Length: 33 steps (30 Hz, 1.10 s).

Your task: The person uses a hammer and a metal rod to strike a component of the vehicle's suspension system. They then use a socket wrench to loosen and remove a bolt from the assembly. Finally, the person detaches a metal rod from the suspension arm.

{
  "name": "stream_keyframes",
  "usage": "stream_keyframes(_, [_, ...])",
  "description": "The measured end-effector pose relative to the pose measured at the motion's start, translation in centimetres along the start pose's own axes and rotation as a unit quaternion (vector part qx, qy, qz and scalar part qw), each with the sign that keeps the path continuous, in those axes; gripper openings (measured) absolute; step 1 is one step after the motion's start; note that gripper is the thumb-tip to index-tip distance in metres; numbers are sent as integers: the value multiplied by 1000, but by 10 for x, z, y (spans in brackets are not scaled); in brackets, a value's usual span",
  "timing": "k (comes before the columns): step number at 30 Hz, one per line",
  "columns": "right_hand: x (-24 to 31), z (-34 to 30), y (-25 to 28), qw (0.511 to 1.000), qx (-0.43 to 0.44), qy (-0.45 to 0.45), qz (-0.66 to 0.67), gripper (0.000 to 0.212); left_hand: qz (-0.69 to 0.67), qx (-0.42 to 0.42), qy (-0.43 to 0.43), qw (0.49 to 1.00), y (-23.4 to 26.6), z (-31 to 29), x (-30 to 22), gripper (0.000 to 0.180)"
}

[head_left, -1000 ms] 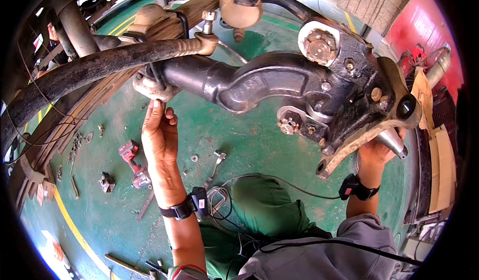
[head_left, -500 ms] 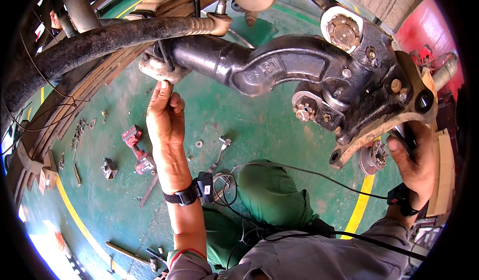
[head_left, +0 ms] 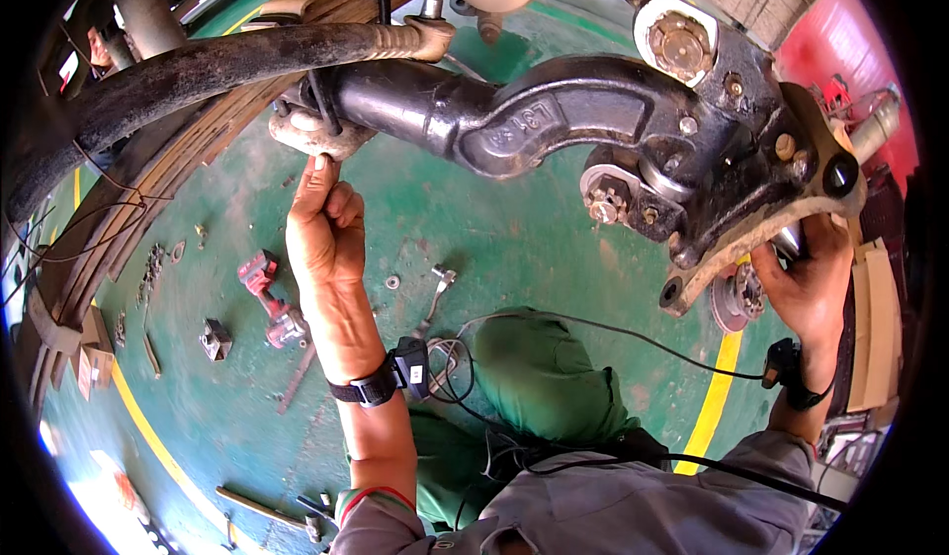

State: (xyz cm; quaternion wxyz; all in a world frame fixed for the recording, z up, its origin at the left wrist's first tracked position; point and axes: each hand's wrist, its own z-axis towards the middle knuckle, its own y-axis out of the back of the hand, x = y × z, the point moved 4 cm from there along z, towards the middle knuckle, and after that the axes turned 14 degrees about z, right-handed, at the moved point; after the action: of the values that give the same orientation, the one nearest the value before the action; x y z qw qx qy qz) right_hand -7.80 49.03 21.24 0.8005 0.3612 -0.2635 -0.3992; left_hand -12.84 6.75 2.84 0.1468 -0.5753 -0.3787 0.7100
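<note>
A heavy black axle beam crosses in front of me, with a steering knuckle at its right end. My left hand reaches up below a worn spring clamp plate under the beam's left part. Its fingers are curled, and the fingertips press at the plate's lower edge; whatever they pinch there is hidden. At the far right, my right hand is wrapped about the shiny metal spindle behind the knuckle's rusty flange, which covers part of the fingers.
A thick dark bar and stacked leaf springs run along the left. On the green floor lie a red cordless impact wrench, a ratchet, a metal block and loose hardware. A cable trails to my right wrist.
My right hand has shifted slightly left and up, closer in around the spindle. The left hand stays at the clamp plate. The whole view has shifted a little.
</note>
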Motion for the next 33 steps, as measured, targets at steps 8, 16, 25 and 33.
stream_keyframes(8, [1,0,-10,996,-53,-38,-66,28,-17,23,-1,1000,-2,2,1,22])
stream_keyframes(16, [2,-6,-11,987,-80,12,-142,30,-8,6,0,1000,-1,-2,0,22])
stream_keyframes(25, [0,-2,-14,993,-74,-42,-83,38,-11,18,7,1000,2,3,0,22])
stream_keyframes(33, [2,-5,-12,983,-98,-6,-153,37,-6,27,-16,999,9,4,2,26])
